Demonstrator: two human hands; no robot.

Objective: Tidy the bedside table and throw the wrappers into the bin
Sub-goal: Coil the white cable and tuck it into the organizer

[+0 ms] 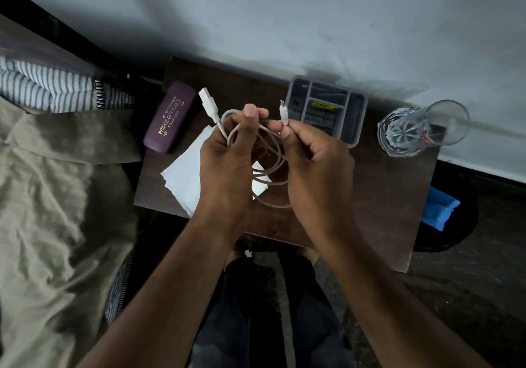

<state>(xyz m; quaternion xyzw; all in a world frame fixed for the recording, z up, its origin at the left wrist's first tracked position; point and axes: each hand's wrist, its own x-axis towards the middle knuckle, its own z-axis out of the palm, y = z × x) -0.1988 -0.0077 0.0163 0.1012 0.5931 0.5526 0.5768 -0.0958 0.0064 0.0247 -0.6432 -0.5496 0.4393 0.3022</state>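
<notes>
Clearly the tidying is under way but not finished. At the centre of the frame the left hand (225,165) is closed around a loose coil of white charging cable (270,168), held above the bedside table (370,196); the cable's wide plug (205,96) sticks up past the fingers toward the upper left. The right hand (316,168) pinches the cable's small connector (283,114) between thumb and forefinger, so the winding looks nearly complete, with only the loose end left to tuck in. Under the hands, some white paper sheets or tissues (185,174) lie slightly fanned on the table, and whether any of them are the wrappers I cannot tell. A purple spectacle case (169,120) lies at the table's upper left, a grey compartment tray (327,108) stands at the back, and a clear glass (421,128) sits at the upper right corner. At the right edge, beside the table and lower down, a dark round container holding something blue (439,208) may be the bin. Judging from this, the cable has yet to be put down and the papers sorted or thrown away.
</notes>
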